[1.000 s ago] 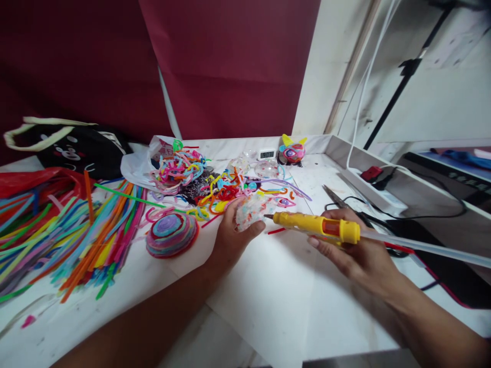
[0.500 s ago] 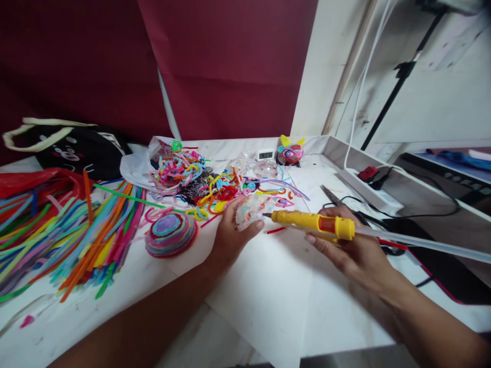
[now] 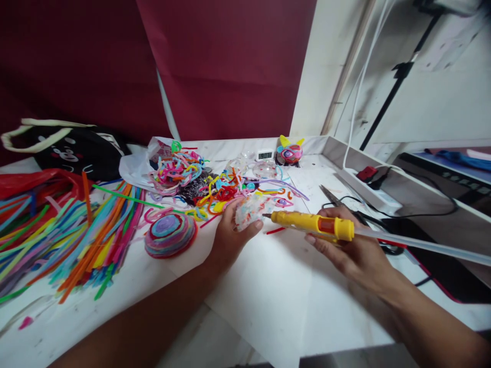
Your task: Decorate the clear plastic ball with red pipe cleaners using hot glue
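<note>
Almost nothing has moved since a second ago. The left hand [image 3: 227,232] holds the spotted shell [image 3: 250,212] over the table [image 3: 268,306]. The right hand [image 3: 355,250], apart from it, grips the yellow gun [image 3: 301,222], tip by the shell; I can't tell if they touch.

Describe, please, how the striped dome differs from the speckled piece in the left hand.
The striped dome rests on the table; the speckled piece is held in the left hand. The dome shows rings of colour, while the piece looks whitish with small coloured specks. Both show several colours.
</note>
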Demonstrator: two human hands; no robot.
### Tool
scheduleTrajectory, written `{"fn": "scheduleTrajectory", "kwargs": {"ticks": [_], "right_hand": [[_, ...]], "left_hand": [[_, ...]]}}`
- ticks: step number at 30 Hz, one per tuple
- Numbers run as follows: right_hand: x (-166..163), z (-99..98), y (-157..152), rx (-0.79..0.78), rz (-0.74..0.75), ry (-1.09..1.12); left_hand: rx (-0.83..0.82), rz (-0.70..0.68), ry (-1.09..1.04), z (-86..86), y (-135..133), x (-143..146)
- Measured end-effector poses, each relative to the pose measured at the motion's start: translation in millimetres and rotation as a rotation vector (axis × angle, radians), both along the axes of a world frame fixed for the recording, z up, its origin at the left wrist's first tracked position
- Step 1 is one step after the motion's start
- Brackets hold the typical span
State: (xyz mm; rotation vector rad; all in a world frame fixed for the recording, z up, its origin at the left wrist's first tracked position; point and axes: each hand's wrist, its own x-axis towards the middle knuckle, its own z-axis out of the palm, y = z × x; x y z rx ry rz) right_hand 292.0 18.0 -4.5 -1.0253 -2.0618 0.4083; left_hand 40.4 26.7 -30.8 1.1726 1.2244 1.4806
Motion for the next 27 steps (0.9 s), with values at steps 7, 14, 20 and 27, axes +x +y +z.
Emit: {"fn": "scheduleTrajectory", "kwargs": {"ticks": [7,14,20,27], "right_hand": [[0.5,-1.4,1.2,0.002,0.008,0.0],[1.1,-1.6,1.1,0.043,0.004,-0.001],[-0.7,2.3,0.6,0.083,0.02,-0.03],[-0.5,1.2,0.0,0.072,0.018,-0.03]], "left_hand": [[-0.003,0.018,0.009,2.0,-0.6,-0.1],[-0.006,0.009,0.014,3.4,-2.1,0.4],[-0.009,0.011,0.018,2.3,-1.2,0.0],[-0.015,0.01,0.017,3.4,-1.9,0.5]]}}
